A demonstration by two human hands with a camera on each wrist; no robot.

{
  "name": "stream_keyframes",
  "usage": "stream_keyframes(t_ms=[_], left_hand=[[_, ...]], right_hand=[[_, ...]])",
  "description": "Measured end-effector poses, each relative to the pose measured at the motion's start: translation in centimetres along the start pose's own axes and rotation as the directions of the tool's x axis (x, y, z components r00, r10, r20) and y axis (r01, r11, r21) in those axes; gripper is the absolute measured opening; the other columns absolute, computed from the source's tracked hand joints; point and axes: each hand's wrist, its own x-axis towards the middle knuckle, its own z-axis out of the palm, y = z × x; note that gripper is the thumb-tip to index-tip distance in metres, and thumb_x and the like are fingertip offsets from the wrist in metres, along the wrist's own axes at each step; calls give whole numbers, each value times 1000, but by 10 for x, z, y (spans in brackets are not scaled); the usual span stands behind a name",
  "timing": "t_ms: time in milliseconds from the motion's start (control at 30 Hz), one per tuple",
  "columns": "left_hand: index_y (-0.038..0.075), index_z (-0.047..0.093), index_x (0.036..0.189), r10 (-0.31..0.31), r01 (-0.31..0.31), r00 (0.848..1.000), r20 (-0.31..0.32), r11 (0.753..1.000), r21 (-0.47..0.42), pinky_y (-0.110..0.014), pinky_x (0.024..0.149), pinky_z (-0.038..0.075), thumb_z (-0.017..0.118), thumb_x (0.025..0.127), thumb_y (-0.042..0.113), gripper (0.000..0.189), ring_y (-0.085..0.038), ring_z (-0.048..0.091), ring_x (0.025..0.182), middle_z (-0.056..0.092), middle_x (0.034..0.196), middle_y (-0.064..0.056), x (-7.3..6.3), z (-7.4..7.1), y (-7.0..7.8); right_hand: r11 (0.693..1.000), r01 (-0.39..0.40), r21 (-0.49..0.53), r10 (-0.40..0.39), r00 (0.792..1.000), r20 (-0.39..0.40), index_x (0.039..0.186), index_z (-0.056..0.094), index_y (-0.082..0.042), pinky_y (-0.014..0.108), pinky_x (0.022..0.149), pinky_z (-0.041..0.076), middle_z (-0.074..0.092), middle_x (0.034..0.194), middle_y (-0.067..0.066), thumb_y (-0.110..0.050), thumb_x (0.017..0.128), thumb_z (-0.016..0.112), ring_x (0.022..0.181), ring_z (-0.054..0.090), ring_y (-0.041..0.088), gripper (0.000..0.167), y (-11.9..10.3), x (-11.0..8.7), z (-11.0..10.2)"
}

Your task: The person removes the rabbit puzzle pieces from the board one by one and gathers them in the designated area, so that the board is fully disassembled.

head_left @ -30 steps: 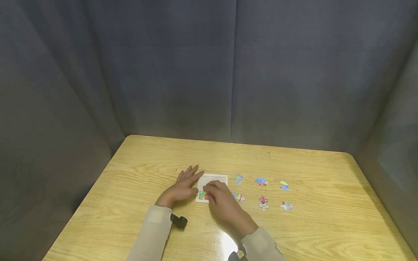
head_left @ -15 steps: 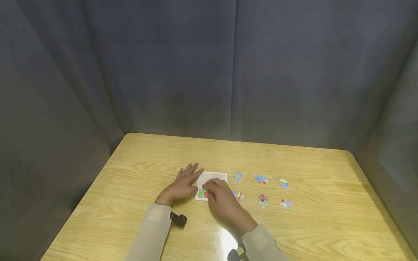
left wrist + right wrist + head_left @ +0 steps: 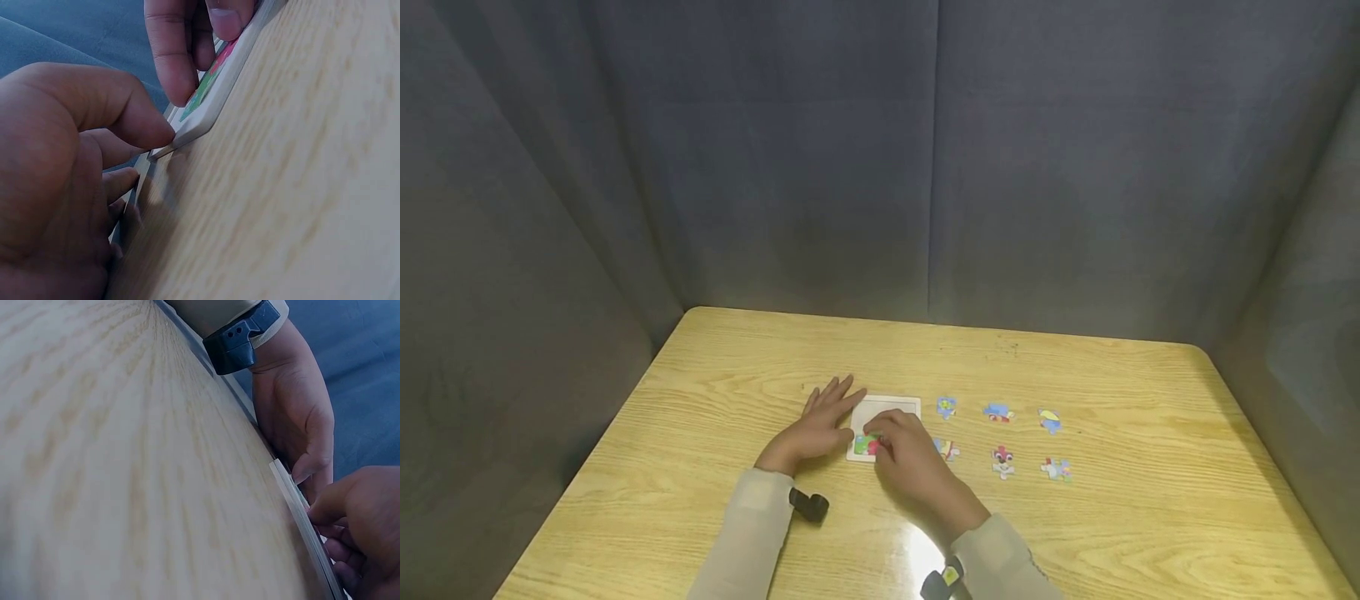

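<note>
A shallow white puzzle tray (image 3: pixel 887 402) lies on the table, with green and red puzzle pieces (image 3: pixel 862 444) at its lower left. My left hand (image 3: pixel 808 435) has its fingers spread beside the tray; in the left wrist view its thumb touches the tray's corner (image 3: pixel 195 128). My right hand (image 3: pixel 913 458) reaches over the tray with bent fingers and pinches a red-and-green puzzle piece (image 3: pixel 220 61) lying there between thumb and fingers. The piece's far side and the tray's lower right are hidden by that hand.
Loose jigsaw pieces lie right of the tray in two rows: a blue one with a yellow flower (image 3: pixel 947 407), a blue-and-red one (image 3: pixel 998 412), a yellow-and-blue one (image 3: pixel 1050 420), a face piece (image 3: pixel 1002 462) and others (image 3: pixel 1057 469). Dark curtains (image 3: pixel 805 167) surround the wooden table (image 3: pixel 1135 417).
Both hands stay almost in place, with the right fingers still on the piece in the tray. The loose pieces have not been moved; the head view shifts slightly.
</note>
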Motion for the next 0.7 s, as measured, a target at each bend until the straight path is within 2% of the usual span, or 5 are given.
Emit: stream_keyframes(t_ms=[200,333,700], left_hand=[[17,29,154,15,-15,1000,-3,1000,25,-48,116,-11,54,88,18,71,-25,-6,149,5,163,-7,0,-1,0],[15,30,154,19,-19,1000,-7,1000,8,-48,116,-12,55,87,17,71,-26,-6,149,6,163,-8,-1,-2,2],[16,29,154,18,-18,1000,6,1000,10,-48,116,-13,54,88,20,71,-26,-8,149,4,163,-6,2,2,1]], right_hand=[[999,-8,31,8,1000,13,120,63,-7,29,78,48,57,125,3,-4,88,58,101,48,18,32,1,2,-1],[998,-24,58,24,1000,8,121,61,-9,27,77,49,58,125,3,-2,86,60,101,49,19,35,1,4,-2],[997,-24,67,23,999,27,127,61,-10,34,83,51,62,118,2,-9,89,62,105,49,19,38,4,-1,-3]])
